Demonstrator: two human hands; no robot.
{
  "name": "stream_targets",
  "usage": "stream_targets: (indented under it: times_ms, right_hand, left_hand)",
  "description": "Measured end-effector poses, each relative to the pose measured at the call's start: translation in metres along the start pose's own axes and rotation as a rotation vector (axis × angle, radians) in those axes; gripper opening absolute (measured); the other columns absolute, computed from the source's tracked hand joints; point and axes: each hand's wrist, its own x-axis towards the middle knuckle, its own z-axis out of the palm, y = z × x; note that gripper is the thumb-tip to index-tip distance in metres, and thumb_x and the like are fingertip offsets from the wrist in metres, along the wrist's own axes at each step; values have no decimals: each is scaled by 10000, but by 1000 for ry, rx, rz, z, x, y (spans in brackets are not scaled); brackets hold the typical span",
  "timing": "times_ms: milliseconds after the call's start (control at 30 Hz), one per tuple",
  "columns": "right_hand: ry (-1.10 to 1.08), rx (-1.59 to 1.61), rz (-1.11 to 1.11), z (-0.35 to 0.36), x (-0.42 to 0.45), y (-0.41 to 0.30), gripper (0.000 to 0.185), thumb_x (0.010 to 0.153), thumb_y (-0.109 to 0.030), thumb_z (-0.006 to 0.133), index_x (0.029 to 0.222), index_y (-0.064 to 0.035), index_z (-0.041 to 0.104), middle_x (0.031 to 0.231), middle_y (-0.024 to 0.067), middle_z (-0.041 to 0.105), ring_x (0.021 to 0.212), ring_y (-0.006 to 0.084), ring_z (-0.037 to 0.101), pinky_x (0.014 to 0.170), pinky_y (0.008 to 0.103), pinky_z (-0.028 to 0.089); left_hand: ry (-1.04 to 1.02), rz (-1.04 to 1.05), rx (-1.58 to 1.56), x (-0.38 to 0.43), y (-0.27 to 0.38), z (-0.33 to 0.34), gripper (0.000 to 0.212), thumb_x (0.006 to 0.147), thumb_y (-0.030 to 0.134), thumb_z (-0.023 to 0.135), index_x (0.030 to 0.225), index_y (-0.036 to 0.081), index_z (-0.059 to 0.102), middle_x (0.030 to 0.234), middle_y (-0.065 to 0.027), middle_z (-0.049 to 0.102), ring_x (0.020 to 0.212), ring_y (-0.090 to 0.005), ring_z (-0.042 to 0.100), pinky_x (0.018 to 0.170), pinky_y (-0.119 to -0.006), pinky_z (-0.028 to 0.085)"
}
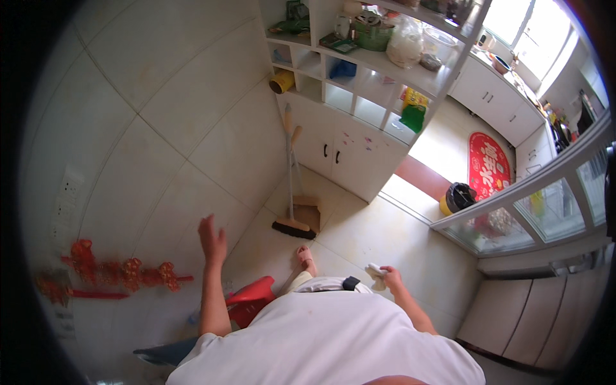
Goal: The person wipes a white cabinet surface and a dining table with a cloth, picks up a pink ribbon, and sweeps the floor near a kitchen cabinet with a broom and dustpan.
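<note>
My left hand (212, 240) is raised before the tiled wall, its fingers apart and nothing in it. On the other side of my body, my right hand (392, 278) grips a pale cloth (377, 276), which hangs in folds over the floor. Ahead of my foot, a broom (290, 224) with a dark-bristled head stands in the corner, its long handle leaning towards the white cabinet (345, 161). Behind it is a brown dustpan (308, 214) with its own upright handle.
Shelves of bags and containers rise above the cabinet. A red plastic object (251, 299) lies low at my left. Red hanging ornaments (130, 273) are on the left wall. At right are a glazed door (505, 231), a lidless-looking bin (457, 198) with a black bag, and a red mat (488, 163).
</note>
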Motion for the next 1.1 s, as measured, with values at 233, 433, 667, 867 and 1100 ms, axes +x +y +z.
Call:
stream_targets:
  times_ms: [233, 433, 667, 867, 1100]
  right_hand:
    - [46, 66, -106, 48, 67, -62, 410, 700, 82, 413, 1039, -53, 600, 836, 98, 603, 677, 165, 541, 559, 281, 437]
    - [165, 358, -248, 70, 86, -229, 385, 750, 32, 401, 1064, -76, 595, 884, 82, 599, 773, 167, 545, 666, 249, 436]
    - [405, 324, -770, 88, 76, -439, 372, 791, -47, 432, 1155, -27, 507, 1114, 131, 543, 943, 206, 539, 814, 267, 420]
    - [692, -514, -1031, 90, 210, -471, 413, 854, -186, 430, 1246, -58, 404, 1326, 160, 351, 1212, 310, 357, 991, 380, 302]
    - [649, -777, -1013, 89, 259, -494, 331, 865, -171, 408, 1178, -80, 463, 1282, 108, 426, 1169, 269, 411, 989, 405, 297]
  left_hand:
    - [390, 93, 153, 161, -26, -64, 461, 859, 177, 477, 1287, 76, 339, 1329, -114, 356, 1272, -336, 242, 1030, -452, 207]
    - [739, 285, 468, 273, -48, -123, 408, 880, 227, 462, 1266, 126, 378, 1339, -59, 374, 1281, -317, 253, 1015, -516, 170]
    - [843, 259, 701, 332, -99, -151, 396, 873, 302, 453, 1230, 131, 444, 1337, -71, 379, 1238, -299, 319, 953, -537, 221]
    - [867, 179, 865, 348, -123, -137, 387, 848, 290, 475, 1197, 123, 472, 1304, -86, 402, 1211, -292, 341, 923, -527, 245]
    - [741, -102, 1134, 348, -139, -148, 296, 809, 228, 494, 1055, 68, 526, 1115, -107, 487, 1004, -291, 433, 752, -415, 311]
